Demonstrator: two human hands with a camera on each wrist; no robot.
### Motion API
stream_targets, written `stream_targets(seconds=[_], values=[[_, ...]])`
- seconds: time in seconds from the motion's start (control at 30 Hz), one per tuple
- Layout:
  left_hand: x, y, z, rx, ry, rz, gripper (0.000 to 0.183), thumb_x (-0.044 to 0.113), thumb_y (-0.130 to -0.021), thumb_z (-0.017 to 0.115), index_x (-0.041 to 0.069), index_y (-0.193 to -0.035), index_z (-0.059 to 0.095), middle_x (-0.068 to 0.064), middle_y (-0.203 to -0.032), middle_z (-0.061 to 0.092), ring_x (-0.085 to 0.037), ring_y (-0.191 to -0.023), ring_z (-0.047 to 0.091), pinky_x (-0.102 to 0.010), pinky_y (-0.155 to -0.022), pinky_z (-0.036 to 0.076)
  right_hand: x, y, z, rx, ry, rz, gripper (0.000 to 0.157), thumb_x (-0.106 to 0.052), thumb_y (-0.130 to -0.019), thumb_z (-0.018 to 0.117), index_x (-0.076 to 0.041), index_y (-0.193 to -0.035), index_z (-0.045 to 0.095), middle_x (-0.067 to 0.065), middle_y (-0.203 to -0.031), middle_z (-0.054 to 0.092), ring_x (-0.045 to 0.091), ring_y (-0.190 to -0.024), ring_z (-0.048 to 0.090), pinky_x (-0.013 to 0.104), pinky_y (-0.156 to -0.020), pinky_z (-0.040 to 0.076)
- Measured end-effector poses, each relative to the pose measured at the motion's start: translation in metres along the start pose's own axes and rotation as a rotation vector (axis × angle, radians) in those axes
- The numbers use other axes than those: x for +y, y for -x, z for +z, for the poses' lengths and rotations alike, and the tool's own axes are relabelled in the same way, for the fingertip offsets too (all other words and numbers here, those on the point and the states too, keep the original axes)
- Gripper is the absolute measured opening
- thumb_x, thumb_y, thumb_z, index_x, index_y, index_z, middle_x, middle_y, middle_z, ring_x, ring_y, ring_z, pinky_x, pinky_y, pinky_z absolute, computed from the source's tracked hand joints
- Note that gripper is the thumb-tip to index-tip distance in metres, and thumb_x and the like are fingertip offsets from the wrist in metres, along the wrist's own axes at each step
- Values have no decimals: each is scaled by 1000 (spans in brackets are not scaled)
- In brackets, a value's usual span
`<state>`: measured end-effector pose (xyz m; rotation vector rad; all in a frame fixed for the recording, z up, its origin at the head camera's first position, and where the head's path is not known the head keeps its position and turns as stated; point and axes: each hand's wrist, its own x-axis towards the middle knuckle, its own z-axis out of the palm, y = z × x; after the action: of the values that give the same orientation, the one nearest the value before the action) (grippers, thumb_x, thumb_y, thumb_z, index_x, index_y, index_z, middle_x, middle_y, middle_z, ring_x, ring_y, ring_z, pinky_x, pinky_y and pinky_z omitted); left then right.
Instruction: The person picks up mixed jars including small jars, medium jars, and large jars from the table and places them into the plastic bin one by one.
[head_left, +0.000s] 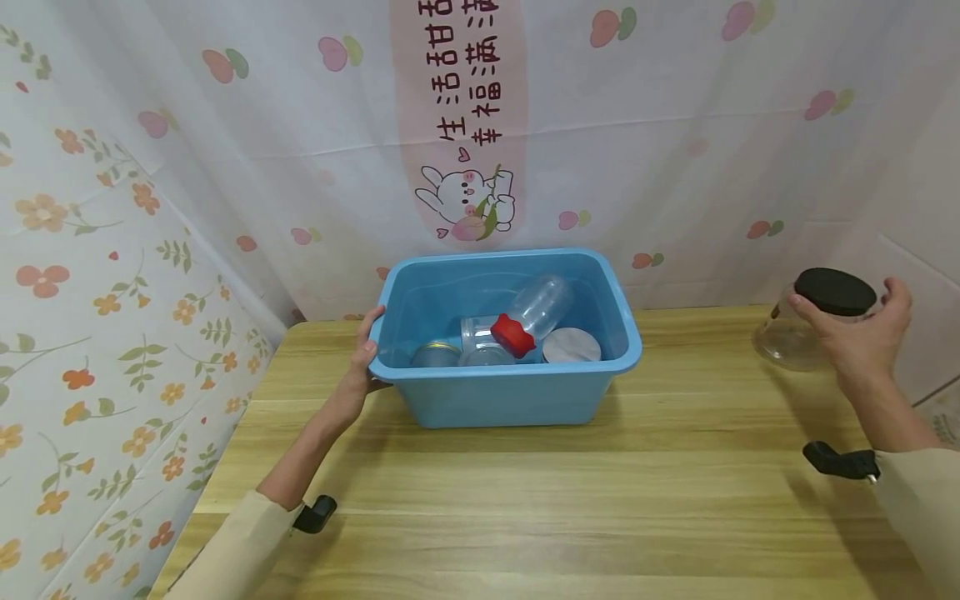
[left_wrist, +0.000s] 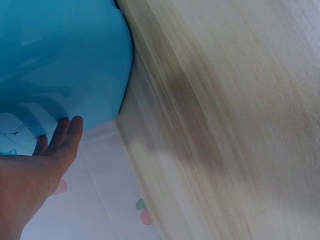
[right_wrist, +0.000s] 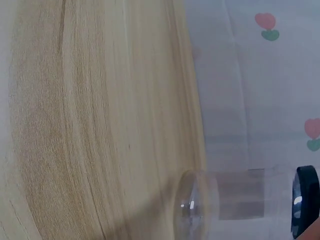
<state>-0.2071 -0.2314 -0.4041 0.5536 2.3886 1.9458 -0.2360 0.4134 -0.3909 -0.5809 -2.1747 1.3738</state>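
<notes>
On the table's left half stands a light blue plastic bin (head_left: 498,402). My left hand (head_left: 358,373) grips its left rim, and in the left wrist view the fingers (left_wrist: 68,140) lie against the bin's outer wall. Far to the right, my right hand (head_left: 864,343) holds a clear jar (head_left: 789,343) by its black lid (head_left: 835,290), thumb and fingers on opposite sides. The jar is nearly upright at the back of the table. In the right wrist view only the jar's clear body (right_wrist: 240,195) and part of the lid show.
Inside the bin lie a clear bottle (head_left: 546,304) with a red cap (head_left: 513,335), a jar with a whitish lid (head_left: 572,345) and several other clear containers. A patterned curtain (head_left: 300,167) hangs behind the wooden table (head_left: 525,517) and along its left side.
</notes>
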Motion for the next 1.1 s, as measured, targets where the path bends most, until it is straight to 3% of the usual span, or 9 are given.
stream_targets(seconds=[0.27, 0.73, 1.1], values=[[1, -1, 0, -14, 16, 21, 65, 50, -103, 22, 29, -162, 5, -14, -164, 6, -52, -136, 30, -77, -92, 34, 4, -8, 2, -34, 20, 68, 108, -45, -88, 74, -28, -161, -3, 3, -165, -6, 19, -151, -5, 42, -119, 7], [-1, -2, -1, -16, 9, 12, 66, 52, -102, 23, 30, -162, 6, -14, -164, 6, -52, -135, 30, -78, -92, 34, 13, -20, 3, -78, 59, 80, 112, -48, -87, 73, -27, -160, -9, 6, -165, -10, 26, -151, -6, 49, -118, 4], [0, -2, -1, -22, 12, 11, 64, 49, -103, 22, 30, -162, 6, -12, -164, 5, -51, -137, 29, -76, -93, 34, 8, -34, 4, -76, 55, 66, 106, -50, -88, 72, -26, -163, 1, 1, -167, -4, 21, -152, -3, 45, -119, 4]])
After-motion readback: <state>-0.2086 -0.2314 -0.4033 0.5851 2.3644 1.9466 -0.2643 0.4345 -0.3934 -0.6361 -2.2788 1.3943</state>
